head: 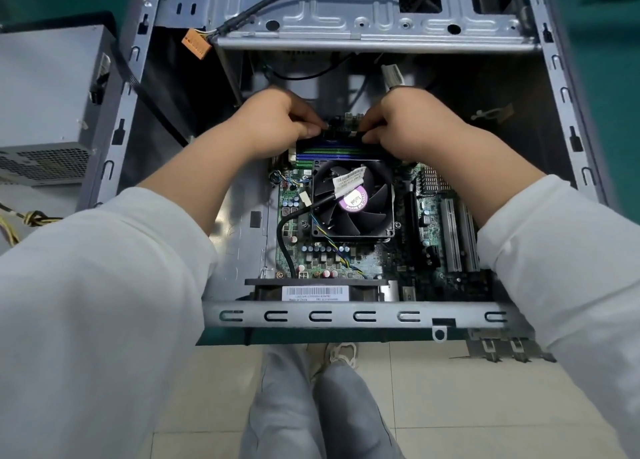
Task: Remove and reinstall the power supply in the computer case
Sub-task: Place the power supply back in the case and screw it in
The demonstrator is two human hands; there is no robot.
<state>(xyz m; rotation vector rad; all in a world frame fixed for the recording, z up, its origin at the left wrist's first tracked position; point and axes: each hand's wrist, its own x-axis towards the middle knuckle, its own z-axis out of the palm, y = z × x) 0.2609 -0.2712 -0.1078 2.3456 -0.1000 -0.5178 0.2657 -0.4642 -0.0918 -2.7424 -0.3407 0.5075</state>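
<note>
The open computer case [346, 314] lies flat on the table with its motherboard [346, 261] exposed. The grey power supply [45, 101] sits outside the case, at its left, with a black cable running from it into the case. Both hands are inside the case, just beyond the CPU fan [353, 202]. My left hand [273, 119] pinches the left end of a black strip-shaped part [341, 133] above the memory slots. My right hand [405, 122] pinches its right end. What this part is stays partly hidden by the fingers.
An orange connector [196, 44] on a black cable hangs over the drive cage [374, 25] at the far end. Yellow and black wires [24, 219] lie at the left under the power supply. Expansion slot covers [502, 347] stick out at the near right. My legs are below the table edge.
</note>
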